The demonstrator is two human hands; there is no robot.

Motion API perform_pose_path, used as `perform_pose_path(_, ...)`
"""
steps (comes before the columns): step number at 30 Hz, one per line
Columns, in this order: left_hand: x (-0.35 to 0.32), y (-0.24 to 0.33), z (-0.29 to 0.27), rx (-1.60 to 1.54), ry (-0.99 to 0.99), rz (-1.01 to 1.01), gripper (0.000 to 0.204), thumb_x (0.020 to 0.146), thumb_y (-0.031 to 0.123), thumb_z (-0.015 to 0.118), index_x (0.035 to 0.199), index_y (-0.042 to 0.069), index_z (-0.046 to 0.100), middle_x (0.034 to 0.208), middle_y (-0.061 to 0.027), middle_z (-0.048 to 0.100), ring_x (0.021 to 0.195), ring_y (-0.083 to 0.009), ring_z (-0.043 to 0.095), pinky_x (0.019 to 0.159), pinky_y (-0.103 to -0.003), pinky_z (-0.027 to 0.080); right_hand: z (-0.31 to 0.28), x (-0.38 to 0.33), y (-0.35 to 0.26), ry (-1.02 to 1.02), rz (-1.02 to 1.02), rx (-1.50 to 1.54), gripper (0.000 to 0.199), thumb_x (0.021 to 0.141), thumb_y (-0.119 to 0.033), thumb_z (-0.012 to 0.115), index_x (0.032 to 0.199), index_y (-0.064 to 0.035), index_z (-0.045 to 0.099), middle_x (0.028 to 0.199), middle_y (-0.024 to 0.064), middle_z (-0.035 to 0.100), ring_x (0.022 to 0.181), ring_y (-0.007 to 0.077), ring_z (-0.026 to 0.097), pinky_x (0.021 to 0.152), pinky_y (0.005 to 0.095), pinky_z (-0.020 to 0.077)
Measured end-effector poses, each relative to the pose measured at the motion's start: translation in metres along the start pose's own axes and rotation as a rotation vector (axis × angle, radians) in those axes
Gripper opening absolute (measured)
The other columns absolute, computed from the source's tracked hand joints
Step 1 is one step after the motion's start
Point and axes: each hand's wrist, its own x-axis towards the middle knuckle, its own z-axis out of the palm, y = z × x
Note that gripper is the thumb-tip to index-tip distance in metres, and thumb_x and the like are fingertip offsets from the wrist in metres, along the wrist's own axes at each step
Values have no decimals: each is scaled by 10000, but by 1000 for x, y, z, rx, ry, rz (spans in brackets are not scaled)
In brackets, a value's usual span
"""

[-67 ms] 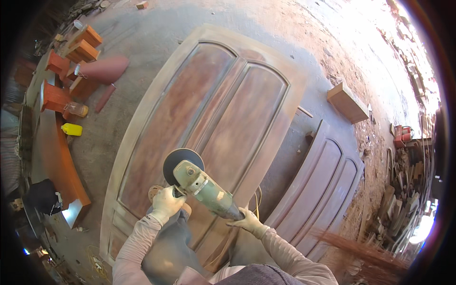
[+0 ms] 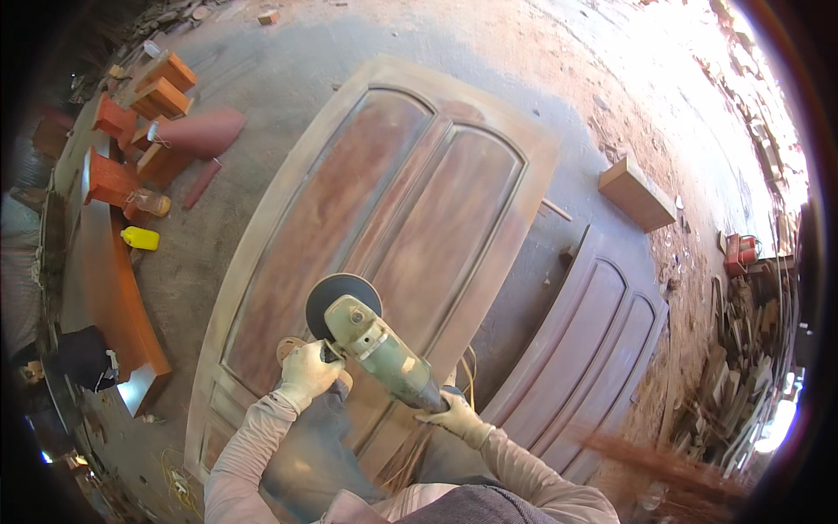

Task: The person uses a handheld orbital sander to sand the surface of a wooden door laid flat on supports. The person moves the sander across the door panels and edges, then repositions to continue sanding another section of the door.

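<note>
A green angle grinder (image 2: 390, 360) with a dark round disc (image 2: 330, 293) is held over a large brown panelled wooden door (image 2: 436, 236) lying flat below me. My gloved left hand (image 2: 312, 371) is closed around the side handle near the grinder's head. At the rear of the body, my gloved right hand (image 2: 456, 417) wraps the dark grip. The disc is over the lower part of the door's left panel; whether it touches the wood I cannot tell. Pale, sanded-looking wood runs along the door's frame.
A second panelled door (image 2: 580, 349) lies to the right. Beyond it stands a wooden block (image 2: 637, 194), with stacked scrap wood (image 2: 742, 375) at far right. To the left are a long orange-brown board (image 2: 131, 306), a yellow bottle (image 2: 140, 238) and a reddish roll (image 2: 202, 134). A cord (image 2: 471, 371) trails beside my right hand.
The view has shifted slightly, so the doors and surroundings sit a little differently in the picture. Both hands keep their hold on the grinder.
</note>
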Motion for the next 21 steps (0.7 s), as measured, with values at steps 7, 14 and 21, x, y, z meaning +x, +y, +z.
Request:
perform_pose_path(7,-84,79,-49,173,203,258,230,725,297,713,867,116,708,785,-164,711,783,-359,695,710,-475,534,4,-102,-25,-80,-188,412,708,782,-290,867,1339,-22,522,1139,87,663,1034,171,632,904,335,497)
perform_pose_path(14,-113,165,-75,193,415,584,134,759,211,678,835,100,673,770,-152,698,747,-352,692,666,-489,526,-56,-105,-7,-519,-177,1038,1032,854,-852,371,1491,-41,394,1433,157,535,1193,395,591,967,586,461)
perform_pose_path(21,-146,240,-63,348,725,749,157,726,187,647,795,69,725,692,-121,692,655,-300,697,542,-454,516,-47,-91,-67,22,-552,853,959,823,-797,518,1417,-45,489,1304,168,622,1132,364,622,987,532,471)
